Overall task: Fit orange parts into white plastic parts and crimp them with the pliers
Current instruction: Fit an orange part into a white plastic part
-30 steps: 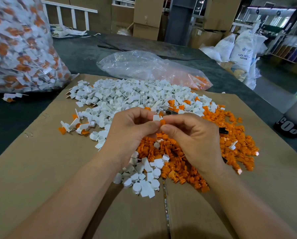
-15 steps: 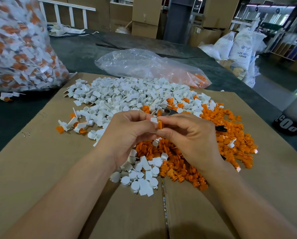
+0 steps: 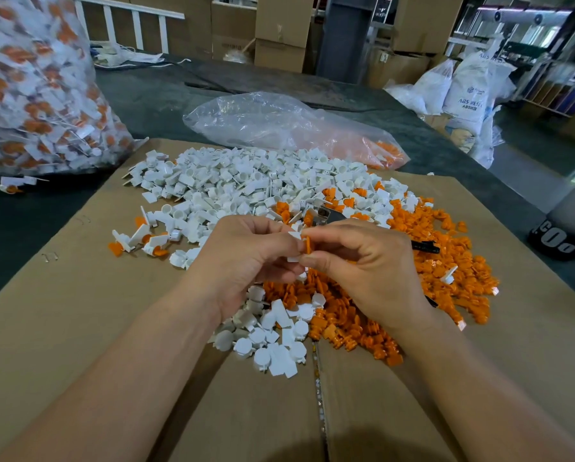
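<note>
Above the cardboard (image 3: 79,311), my left hand (image 3: 246,258) pinches a white part (image 3: 293,259) and my right hand (image 3: 372,271) pinches an orange part (image 3: 308,244) against it; both seem light and stiff, best held by their edges.

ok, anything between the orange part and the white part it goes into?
Nothing visible. The right hand pinches the orange part right up against the white part, which the left hand pinches.
</note>
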Motion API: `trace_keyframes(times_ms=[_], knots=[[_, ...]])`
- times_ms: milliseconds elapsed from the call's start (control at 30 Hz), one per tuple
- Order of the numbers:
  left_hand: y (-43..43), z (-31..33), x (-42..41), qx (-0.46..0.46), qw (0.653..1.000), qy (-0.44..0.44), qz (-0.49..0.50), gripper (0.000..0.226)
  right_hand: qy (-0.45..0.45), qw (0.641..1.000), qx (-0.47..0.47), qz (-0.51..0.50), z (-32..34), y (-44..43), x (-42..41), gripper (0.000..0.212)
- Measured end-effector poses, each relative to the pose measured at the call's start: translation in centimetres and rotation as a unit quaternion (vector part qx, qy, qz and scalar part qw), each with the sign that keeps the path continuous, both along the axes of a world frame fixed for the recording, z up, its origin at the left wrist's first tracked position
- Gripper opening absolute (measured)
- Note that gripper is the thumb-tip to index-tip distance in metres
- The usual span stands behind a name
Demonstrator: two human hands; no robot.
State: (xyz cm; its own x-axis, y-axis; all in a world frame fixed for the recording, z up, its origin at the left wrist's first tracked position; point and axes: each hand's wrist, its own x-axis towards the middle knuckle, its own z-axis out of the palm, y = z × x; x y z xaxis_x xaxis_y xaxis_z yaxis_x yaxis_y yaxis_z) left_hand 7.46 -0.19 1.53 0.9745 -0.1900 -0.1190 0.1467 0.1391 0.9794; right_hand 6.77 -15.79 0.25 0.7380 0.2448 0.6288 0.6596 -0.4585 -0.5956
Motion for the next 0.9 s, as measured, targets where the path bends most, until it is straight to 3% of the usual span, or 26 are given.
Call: trace_keyframes(times_ms=[167, 333, 467, 600, 900], knots=[[0.03, 0.06, 0.16, 0.004, 1.000, 0.009, 0.020, 0.011, 0.089, 0.994, 0.046, 0.045, -0.23, -0.21, 0.32, 0.047], [0.12, 0.17, 0.11, -0.003, 1.000, 0.014, 0.023, 0.013, 0.101, 0.992, 0.051, 0.054, -0.36, -0.18, 0.44, 0.053], [0.19, 0.15, 0.14, -0.010, 1.000, 0.014, 0.017, 0.026, 0.087, 0.994, 0.048, 0.051, -0.14, -0.10, 0.31, 0.044], [0.21, 0.10, 0.13, 0.003, 1.000, 0.008, 0.010, 0.025, 0.063, 0.996, 0.038, 0.044, 0.04, -0.10, 0.29, 0.030], [0.08, -0.09, 0.01, 0.019, 0.999, -0.030, 0.003, 0.017, 0.008, 0.999, 0.001, 0.032, 0.22, -0.32, 0.40, 0.028]])
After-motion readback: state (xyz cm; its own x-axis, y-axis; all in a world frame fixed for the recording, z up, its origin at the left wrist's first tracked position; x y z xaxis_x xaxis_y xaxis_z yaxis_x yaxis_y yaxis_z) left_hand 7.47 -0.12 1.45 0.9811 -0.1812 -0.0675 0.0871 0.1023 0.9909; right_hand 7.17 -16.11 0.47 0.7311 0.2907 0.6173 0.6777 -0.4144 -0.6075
